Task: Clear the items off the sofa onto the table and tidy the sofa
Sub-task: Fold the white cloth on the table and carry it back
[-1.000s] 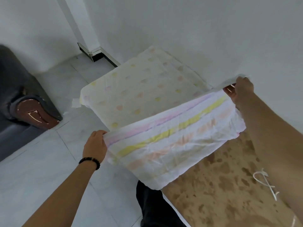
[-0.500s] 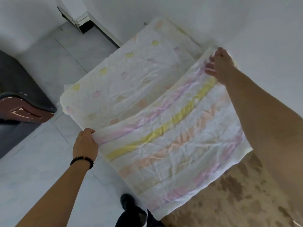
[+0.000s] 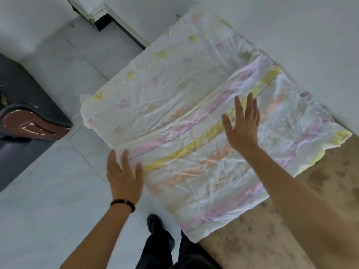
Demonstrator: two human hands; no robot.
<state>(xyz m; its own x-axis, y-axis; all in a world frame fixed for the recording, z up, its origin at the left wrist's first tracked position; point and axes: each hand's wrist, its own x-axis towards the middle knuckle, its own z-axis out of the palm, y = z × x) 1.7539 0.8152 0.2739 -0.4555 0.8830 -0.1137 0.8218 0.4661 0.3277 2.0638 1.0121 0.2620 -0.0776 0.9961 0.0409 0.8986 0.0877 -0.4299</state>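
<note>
1. Over the near left edge of the cloth [image 3: 194, 113], the left grip [image 3: 124, 177] is flat and palm-down, fingers straight and slightly apart, holding nothing. Its fingertips reach the folded edge of the striped layer; whether they press on it cannot be told. A dark beaded bracelet [image 3: 123, 203] circles that wrist.
2. The right grip [image 3: 243, 127] is spread wide and palm-down over the yellow stripe near the middle of the cloth, fingers straight, holding nothing. The forearm crosses the cloth's near right part. Contact or hovering cannot be told.
3. The cloth lies spread and creased on the mottled brown counter [image 3: 272, 239], its far edge against the white wall [image 3: 291, 26]. A striped layer in pink, yellow and peach lies on top of a layer with pale spots, which shows on the far left.
4. The dark sofa [image 3: 23, 113], with a glossy reddish-brown arm, stands at the left, well apart from the cloth across the pale tiled floor [image 3: 48, 191].
5. A dark shoe [image 3: 154, 222] stands on the floor just beside the counter.
</note>
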